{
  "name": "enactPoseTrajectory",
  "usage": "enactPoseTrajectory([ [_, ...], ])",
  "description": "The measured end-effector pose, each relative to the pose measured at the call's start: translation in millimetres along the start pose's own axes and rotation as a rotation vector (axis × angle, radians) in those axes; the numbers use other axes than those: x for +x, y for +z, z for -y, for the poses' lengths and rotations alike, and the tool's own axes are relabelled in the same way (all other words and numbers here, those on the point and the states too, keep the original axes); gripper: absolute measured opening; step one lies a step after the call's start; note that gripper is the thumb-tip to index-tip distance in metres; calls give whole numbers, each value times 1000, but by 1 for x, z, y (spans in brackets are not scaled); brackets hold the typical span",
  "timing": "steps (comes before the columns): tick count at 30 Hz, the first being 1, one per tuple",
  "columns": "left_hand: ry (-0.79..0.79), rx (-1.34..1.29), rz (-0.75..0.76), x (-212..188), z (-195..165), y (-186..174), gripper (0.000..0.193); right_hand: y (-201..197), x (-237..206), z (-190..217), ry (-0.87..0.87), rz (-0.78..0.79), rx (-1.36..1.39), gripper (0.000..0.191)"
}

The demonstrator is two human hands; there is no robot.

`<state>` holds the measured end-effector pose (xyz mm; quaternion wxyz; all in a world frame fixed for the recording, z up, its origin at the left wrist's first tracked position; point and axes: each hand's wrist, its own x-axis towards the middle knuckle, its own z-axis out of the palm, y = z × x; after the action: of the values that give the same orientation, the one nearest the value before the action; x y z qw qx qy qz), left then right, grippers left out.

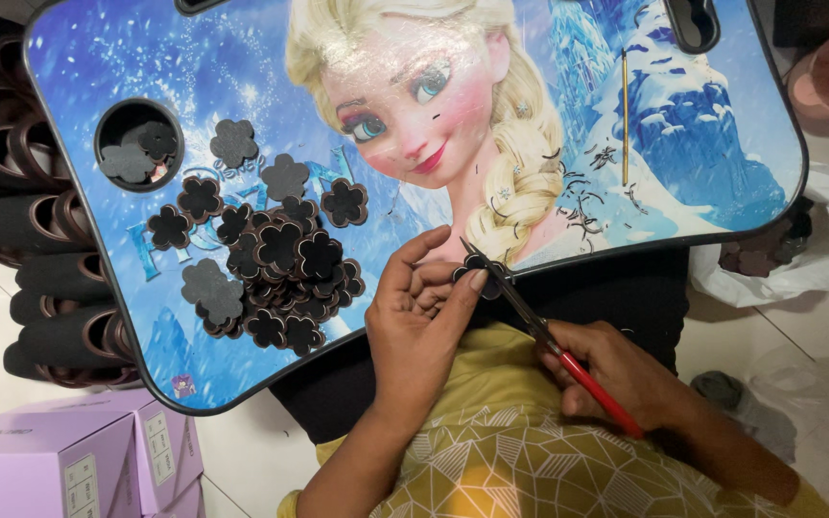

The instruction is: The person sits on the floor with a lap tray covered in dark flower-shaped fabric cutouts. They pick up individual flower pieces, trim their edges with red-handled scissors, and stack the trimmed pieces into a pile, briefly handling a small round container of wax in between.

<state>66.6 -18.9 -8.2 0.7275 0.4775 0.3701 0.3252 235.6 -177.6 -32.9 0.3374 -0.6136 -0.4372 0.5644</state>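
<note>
At the far left we see dark rolled pieces (40, 221) stacked on the floor beside the blue picture lap tray (194, 58), whose round cup hole (139, 144) holds a few grey flower cutouts. A heap of dark flower cutouts (275, 264) lies on the tray. Our left hand (419, 321) pinches one small flower piece (485, 276) between thumb and fingertips at the tray's near edge. Our right hand (616, 374) is closed around red-handled scissors (539, 326), blades meeting that piece.
</note>
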Motion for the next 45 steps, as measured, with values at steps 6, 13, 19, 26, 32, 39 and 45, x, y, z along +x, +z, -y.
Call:
enactPoseTrajectory([
  [6,-4,10,-4,0,1,-1,47,1,-2,-5,-1,-3,-3,90],
  [13,-6,3,25,-1,0,-1,46,1,-2,-5,-10,-6,6,90],
  [19,-59,-73,66,-5,5,5,42,5,4,2,-66,31,45,98],
  [26,-144,-57,147,-9,12,10,28,14,6,2,-50,1,183,110],
  [32,-183,-120,165,-11,18,14,25,18,8,-3,-64,-29,216,111],
  [39,-170,-127,170,-10,21,14,24,20,9,0,-74,-47,172,106],
  [45,-159,-124,159,-10,19,14,25,21,7,1,-40,-54,215,104],
])
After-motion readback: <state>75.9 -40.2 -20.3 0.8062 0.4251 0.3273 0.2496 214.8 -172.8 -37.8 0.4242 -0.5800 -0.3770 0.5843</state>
